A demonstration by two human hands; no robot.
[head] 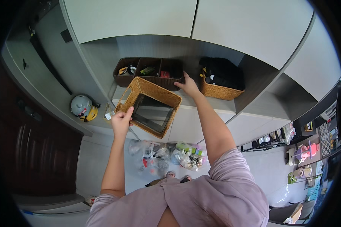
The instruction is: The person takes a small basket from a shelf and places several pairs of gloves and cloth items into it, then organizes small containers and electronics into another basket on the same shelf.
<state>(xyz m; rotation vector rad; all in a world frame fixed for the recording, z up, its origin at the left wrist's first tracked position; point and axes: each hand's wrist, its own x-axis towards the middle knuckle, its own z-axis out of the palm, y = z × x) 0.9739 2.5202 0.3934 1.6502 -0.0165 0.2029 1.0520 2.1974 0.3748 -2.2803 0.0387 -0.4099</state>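
My left hand point(121, 120) grips one side of a woven basket point(158, 90), thumb over the rim. The basket is tilted toward me in front of the shelf, and a dark, glossy flat bottom point(152, 113) shows inside it. My right hand point(188, 85) is on the right end of a dark brown bin point(151, 80), fingers around its corner. That bin stands in the cabinet niche and has three compartments with small items in them, a red one point(165, 74) at the right. A second woven basket point(222, 91), heaped with black fabric point(224, 72), stands to the right.
Clear plastic bags point(156, 159) of mixed items lie on the floor by my feet. At the left, helmets point(82, 106) rest on a ledge below a long black umbrella-like item point(47, 58). Cabinet doors point(136, 20) overhang the niche. A dark door point(37, 136) stands far left.
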